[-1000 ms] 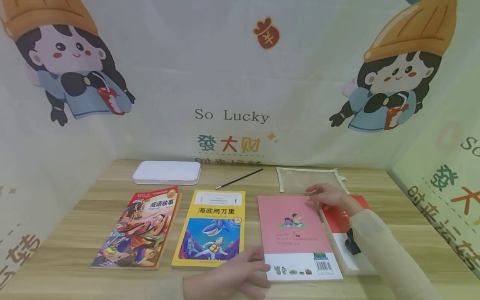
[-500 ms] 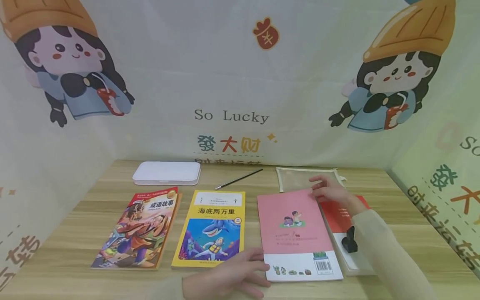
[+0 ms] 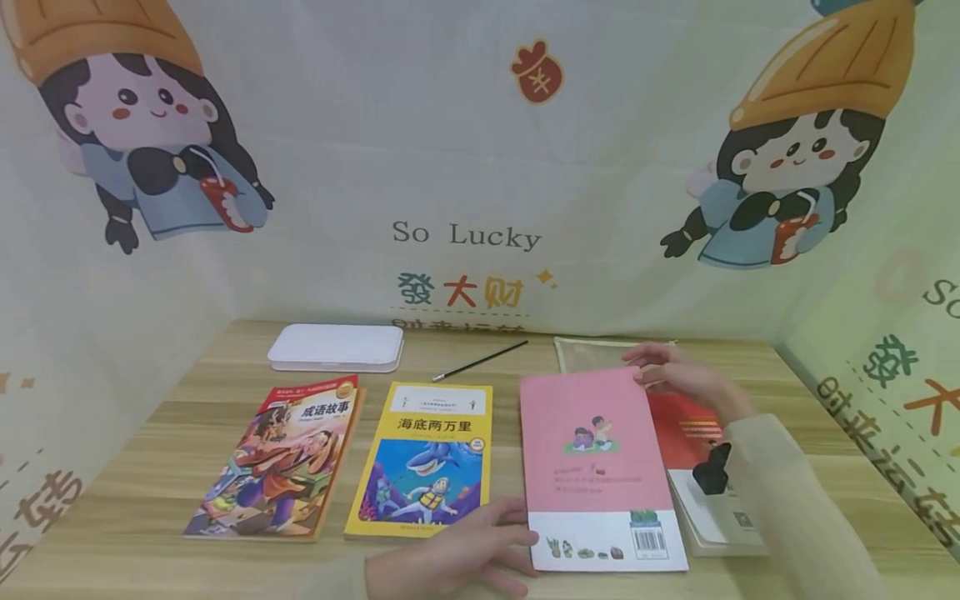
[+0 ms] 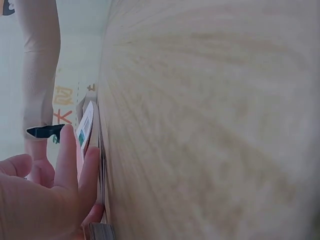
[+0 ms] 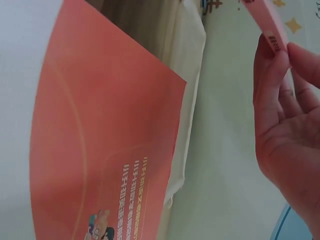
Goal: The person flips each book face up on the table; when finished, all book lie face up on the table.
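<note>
In the head view my right hand (image 3: 678,375) pinches the top right corner of a pink-and-white book (image 3: 592,442), its back cover facing up. That corner is raised off the surface below; the right wrist view shows thumb and finger on the pink corner (image 5: 267,25). My left hand (image 3: 461,546) lies at the book's lower left edge, fingers extended and loosely spread, touching or very near it. Right of the pink book, partly covered by it and by my sleeve, lies a red-and-white book (image 3: 686,429), whose red cover (image 5: 110,120) fills much of the right wrist view.
A yellow book (image 3: 420,450) with a shark cover and a colourful storybook (image 3: 277,458) lie to the left. Behind them are a white flat case (image 3: 335,346), a black pencil (image 3: 480,361) and a mesh pouch (image 3: 588,357). A printed cloth backdrop (image 3: 465,167) surrounds the wooden table (image 3: 150,467).
My right hand has lifted the pink book's top edge higher and moved slightly right with it. My left hand has stayed in place at the lower left edge.
</note>
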`<state>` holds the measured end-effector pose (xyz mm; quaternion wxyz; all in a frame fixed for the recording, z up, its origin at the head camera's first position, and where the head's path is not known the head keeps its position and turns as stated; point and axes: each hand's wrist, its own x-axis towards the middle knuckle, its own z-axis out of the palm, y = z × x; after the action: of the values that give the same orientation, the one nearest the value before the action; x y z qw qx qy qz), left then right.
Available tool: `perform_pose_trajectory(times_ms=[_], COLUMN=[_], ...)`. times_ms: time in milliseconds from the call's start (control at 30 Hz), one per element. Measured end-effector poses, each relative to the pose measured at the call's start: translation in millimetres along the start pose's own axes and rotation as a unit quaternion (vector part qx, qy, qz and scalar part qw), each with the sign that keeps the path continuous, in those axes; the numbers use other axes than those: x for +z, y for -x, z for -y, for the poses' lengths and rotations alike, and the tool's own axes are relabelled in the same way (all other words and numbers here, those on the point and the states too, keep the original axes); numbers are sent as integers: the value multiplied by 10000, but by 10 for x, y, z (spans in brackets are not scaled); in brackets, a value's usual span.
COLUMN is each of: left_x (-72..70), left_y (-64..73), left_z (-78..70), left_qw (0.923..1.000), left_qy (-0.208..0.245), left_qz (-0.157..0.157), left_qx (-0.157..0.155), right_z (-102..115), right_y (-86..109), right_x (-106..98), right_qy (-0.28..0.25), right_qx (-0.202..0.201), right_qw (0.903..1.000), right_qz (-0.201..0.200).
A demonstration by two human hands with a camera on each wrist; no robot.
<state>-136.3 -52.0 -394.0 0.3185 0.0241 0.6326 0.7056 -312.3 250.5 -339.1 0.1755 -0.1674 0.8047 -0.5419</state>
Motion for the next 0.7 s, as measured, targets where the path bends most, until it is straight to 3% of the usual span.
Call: perform_pose_trajectory(times_ms=[267,433,567,700], left_x=[13,10,15,36], left_y=[7,2,-27,-45], left_z=[5,13,29,56], left_qw=[9999,9999,9998,9990], left_qy=[46,27,29,22], left_qz=[-38,-37,-59,-212], left_qx=[140,164,163,387], right_z=[-32,-52,-58,-61], right_y=[84,101,101,103], right_x=[-91,-113,-99,-76], right_qy=[-959,-1243,-1304,-1285], right_qx=[-587,-858,-832,-710], right_qw=[9934,9885,9879,9886], right_qz=[208,78,-129,-329])
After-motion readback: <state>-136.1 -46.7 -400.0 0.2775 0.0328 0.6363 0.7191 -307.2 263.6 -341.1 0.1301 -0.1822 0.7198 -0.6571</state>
